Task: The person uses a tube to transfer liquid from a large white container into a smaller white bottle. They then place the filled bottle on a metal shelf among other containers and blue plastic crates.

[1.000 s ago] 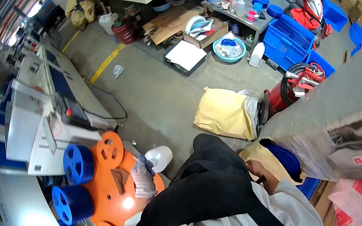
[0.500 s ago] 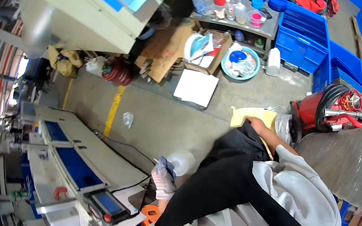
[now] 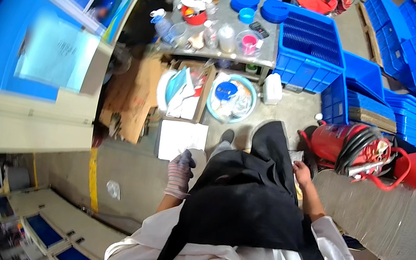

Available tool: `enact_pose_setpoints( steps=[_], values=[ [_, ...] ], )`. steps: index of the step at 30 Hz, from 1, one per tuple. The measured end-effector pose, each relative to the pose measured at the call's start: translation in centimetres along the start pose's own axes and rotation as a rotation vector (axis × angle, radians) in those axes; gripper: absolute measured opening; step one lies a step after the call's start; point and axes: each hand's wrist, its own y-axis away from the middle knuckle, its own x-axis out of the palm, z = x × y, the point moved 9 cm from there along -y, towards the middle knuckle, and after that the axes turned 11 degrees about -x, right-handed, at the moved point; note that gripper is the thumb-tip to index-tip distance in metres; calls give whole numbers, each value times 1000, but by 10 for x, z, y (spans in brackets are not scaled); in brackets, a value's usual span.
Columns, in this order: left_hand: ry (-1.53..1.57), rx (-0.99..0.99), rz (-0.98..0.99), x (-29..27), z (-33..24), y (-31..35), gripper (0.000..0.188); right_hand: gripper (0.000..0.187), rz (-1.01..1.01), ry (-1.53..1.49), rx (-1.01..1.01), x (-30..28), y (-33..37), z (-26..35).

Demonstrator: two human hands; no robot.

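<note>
My left hand [image 3: 179, 173], in a striped knit glove with grey fingers, is closed on a translucent white, rounded container [image 3: 197, 157]; its exact kind is unclear. It hangs at my left side, in front of a white board [image 3: 176, 134] on the floor. My bare right hand [image 3: 301, 173] is down at my right side with its fingers curled. Under its wrist shows a strip of a yellow bag-like thing [image 3: 298, 191], mostly hidden by my black apron [image 3: 244, 206]. A greyish plastic piece [image 3: 296, 155] shows just beyond the fingers.
A light blue basin [image 3: 248, 114] and an open carton [image 3: 204, 96] stand before a metal table [image 3: 215, 53] with bottles and tubs. Blue crates [image 3: 308, 67] are at the right, beyond a red fire extinguisher [image 3: 336, 147]. A large blue-and-cream cabinet [image 3: 31, 121] is at the left.
My view has turned left and come closer to the table, basin and board. The yellow bag-like thing, widely visible before, is now mostly hidden. Both hands stay low at my sides.
</note>
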Motion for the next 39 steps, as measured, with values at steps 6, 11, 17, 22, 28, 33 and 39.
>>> enact_pose_setpoints(
  steps=[6, 11, 17, 22, 28, 33, 39],
  values=[
    [-110, 189, 299, 102, -87, -137, 37, 38, 154, 120, 45, 33, -48, 111],
    [-64, 143, 510, 239, -177, -183, 38, 44, -171, 17, 105, 3, -50, 145],
    [-162, 120, 408, 373, -200, -290, 40, 46, -65, 20, 421, 30, 15, 114],
    [57, -85, 400, 458, -182, -343, 54, 51, 212, 156, 390, 31, 82, -22],
    [596, -341, 433, 518, -163, -387, 34, 49, 52, -483, 450, 7, 43, -30],
    [960, -322, 319, 557, -196, -380, 39, 42, 122, -195, 309, -17, -57, -28],
    [2228, -305, 1332, 533, -115, -482, 36, 41, 303, 67, 357, -68, -146, -3]
  ],
)
